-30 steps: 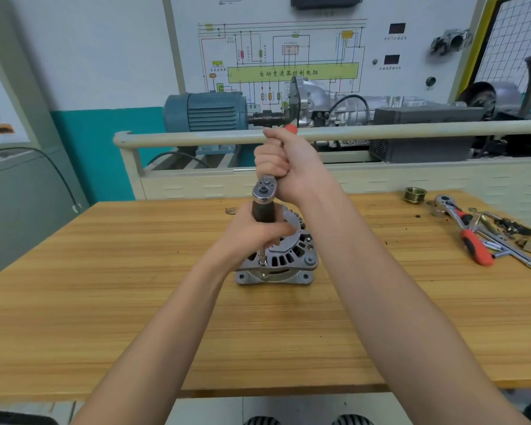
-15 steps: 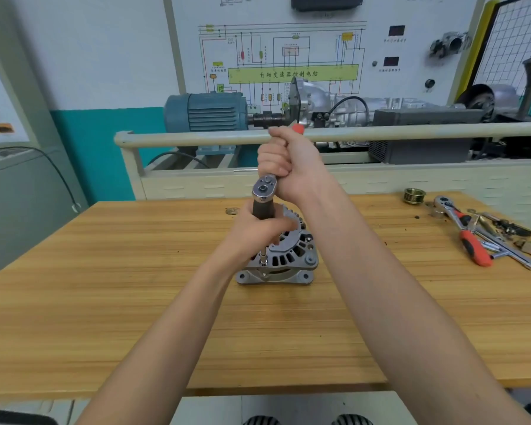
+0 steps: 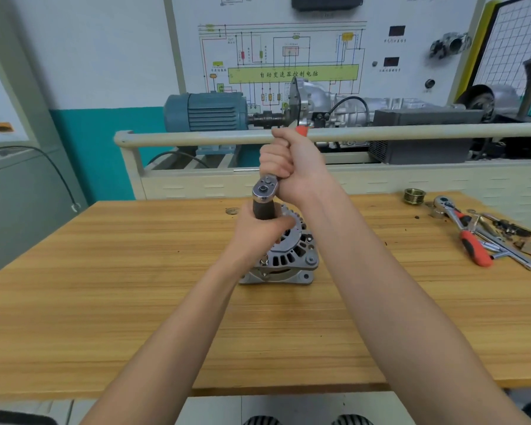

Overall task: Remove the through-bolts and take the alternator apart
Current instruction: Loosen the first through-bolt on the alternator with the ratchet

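Your right hand is wrapped tight around the handle of the ratchet, whose orange end pokes out beyond your knuckles. Directly below it, your left hand grips the dark socket extension that drops from the ratchet head. The alternator sits flat on the wooden bench under and just right of your left hand, partly hidden by it; where the extension meets the housing is covered by your fingers. To your left the benchtop runs bare toward its left edge. Well off to the right of your right forearm lie a second ratchet, a brass pulley and loose small parts, close to the bench's right edge. Beyond your hands a pale rail crosses just past the far edge.
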`<action>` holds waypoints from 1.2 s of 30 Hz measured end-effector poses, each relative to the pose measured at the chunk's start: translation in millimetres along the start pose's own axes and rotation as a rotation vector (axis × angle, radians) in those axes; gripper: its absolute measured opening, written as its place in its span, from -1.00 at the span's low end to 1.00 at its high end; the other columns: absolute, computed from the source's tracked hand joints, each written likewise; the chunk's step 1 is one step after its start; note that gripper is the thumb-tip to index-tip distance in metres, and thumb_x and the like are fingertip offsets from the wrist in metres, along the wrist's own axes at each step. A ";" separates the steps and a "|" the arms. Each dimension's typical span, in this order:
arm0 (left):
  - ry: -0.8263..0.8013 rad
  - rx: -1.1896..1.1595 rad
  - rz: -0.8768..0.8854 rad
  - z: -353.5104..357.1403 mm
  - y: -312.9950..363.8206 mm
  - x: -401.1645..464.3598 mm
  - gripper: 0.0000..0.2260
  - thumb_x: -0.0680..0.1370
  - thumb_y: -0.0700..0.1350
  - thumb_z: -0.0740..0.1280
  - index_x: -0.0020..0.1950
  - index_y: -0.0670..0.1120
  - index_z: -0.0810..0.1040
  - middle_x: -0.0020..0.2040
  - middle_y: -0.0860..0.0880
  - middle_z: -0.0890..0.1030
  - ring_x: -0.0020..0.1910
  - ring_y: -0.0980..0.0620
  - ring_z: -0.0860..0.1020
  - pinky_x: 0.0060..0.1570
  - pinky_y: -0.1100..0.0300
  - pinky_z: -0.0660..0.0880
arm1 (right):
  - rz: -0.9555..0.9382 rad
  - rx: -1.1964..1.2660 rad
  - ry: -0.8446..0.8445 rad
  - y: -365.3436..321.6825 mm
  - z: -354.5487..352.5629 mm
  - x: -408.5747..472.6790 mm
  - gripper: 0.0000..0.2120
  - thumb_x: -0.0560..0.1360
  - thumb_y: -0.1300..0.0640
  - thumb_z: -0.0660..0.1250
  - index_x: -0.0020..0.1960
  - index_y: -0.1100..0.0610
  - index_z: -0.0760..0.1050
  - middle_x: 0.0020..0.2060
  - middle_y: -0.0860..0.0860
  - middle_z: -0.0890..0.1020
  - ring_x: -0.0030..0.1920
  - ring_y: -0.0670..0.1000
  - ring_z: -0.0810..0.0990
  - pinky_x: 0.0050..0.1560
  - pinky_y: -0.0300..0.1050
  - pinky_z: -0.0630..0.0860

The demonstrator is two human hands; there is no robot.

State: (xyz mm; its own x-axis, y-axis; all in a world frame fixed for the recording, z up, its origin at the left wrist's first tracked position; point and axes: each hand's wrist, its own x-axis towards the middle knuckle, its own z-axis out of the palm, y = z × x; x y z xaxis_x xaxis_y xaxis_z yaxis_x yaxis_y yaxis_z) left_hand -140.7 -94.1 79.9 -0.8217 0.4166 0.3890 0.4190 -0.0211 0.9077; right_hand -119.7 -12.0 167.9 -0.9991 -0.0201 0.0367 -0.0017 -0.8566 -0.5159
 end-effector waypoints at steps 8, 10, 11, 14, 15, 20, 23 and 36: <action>-0.070 0.037 -0.027 -7.4 4.7 2.0 -0.69 0.42 -0.31 0.34 -0.45 -0.08 0.33 -0.53 0.01 0.37 -0.52 0.05 0.32 -0.46 0.23 0.29 | -0.103 0.044 0.038 11.9 3.8 7.9 -0.58 0.61 0.14 0.18 -0.41 0.07 0.19 -0.66 -0.10 0.18 -0.72 -0.14 0.11 -0.75 -0.32 0.07; 0.160 -0.055 -0.064 3.1 4.2 5.1 -0.72 0.44 -0.35 0.28 -0.39 -0.10 0.31 -0.50 -0.02 0.35 -0.52 0.06 0.30 -0.51 0.24 0.29 | -0.305 0.100 0.114 15.7 1.7 6.5 -0.60 0.61 0.14 0.17 -0.39 0.07 0.19 -0.66 -0.10 0.16 -0.70 -0.13 0.09 -0.72 -0.31 0.07; 0.229 -0.099 -0.075 7.0 4.2 5.8 -0.72 0.45 -0.36 0.27 -0.39 -0.10 0.30 -0.49 -0.02 0.34 -0.53 0.07 0.29 -0.54 0.27 0.27 | -0.365 0.109 0.132 16.8 0.8 5.0 -0.60 0.61 0.14 0.16 -0.39 0.07 0.19 -0.66 -0.10 0.16 -0.70 -0.13 0.09 -0.71 -0.31 0.07; 0.203 -0.071 -0.028 9.5 -0.4 4.1 -0.72 0.43 -0.35 0.30 -0.40 -0.11 0.31 -0.49 -0.04 0.33 -0.53 0.04 0.28 -0.53 0.27 0.27 | -0.288 0.080 0.099 9.9 -2.7 0.1 -0.58 0.62 0.13 0.14 -0.41 0.08 0.19 -0.66 -0.09 0.15 -0.70 -0.12 0.08 -0.71 -0.30 0.06; 0.113 -0.018 -0.007 6.5 -1.1 3.3 -0.71 0.42 -0.34 0.34 -0.42 -0.12 0.32 -0.50 -0.03 0.34 -0.52 0.03 0.29 -0.50 0.27 0.28 | -0.183 0.055 0.056 5.3 -3.4 -1.0 -0.55 0.61 0.13 0.14 -0.45 0.08 0.21 -0.66 -0.09 0.15 -0.71 -0.12 0.09 -0.72 -0.30 0.06; -0.480 0.079 -0.040 -16.5 7.5 3.5 -0.66 0.41 -0.27 0.41 -0.47 -0.07 0.35 -0.54 0.05 0.38 -0.54 0.14 0.33 -0.47 0.37 0.30 | 0.201 -0.118 -0.137 -4.9 -3.9 3.0 -0.47 0.62 0.10 0.12 -0.53 0.13 0.23 -0.67 -0.06 0.20 -0.69 -0.15 0.05 -0.73 -0.36 0.02; -0.274 0.069 -0.076 -6.9 4.7 3.2 -0.69 0.44 -0.33 0.36 -0.41 -0.12 0.32 -0.57 0.08 0.37 -0.57 0.15 0.33 -0.49 0.36 0.30 | 0.126 0.005 -0.103 -1.9 -3.4 3.9 -0.47 0.62 0.11 0.14 -0.53 0.12 0.22 -0.68 -0.07 0.19 -0.74 -0.14 0.11 -0.75 -0.36 0.03; -0.482 0.105 -0.037 -11.9 8.4 2.3 -0.67 0.34 -0.18 0.42 -0.53 -0.01 0.34 -0.53 0.03 0.37 -0.52 0.10 0.33 -0.44 0.31 0.29 | 0.254 -0.144 -0.151 -7.8 -6.2 5.7 -0.53 0.60 0.11 0.14 -0.48 0.11 0.22 -0.65 -0.09 0.17 -0.68 -0.17 0.05 -0.73 -0.36 0.03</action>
State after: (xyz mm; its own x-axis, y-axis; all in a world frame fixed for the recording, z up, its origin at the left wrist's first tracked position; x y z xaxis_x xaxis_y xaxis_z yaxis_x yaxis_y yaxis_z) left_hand -143.7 -104.1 90.3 -0.5747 0.7891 0.2168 0.4496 0.0831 0.8893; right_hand -125.6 -2.3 166.8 -0.9508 -0.3096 0.0123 0.2303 -0.7328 -0.6403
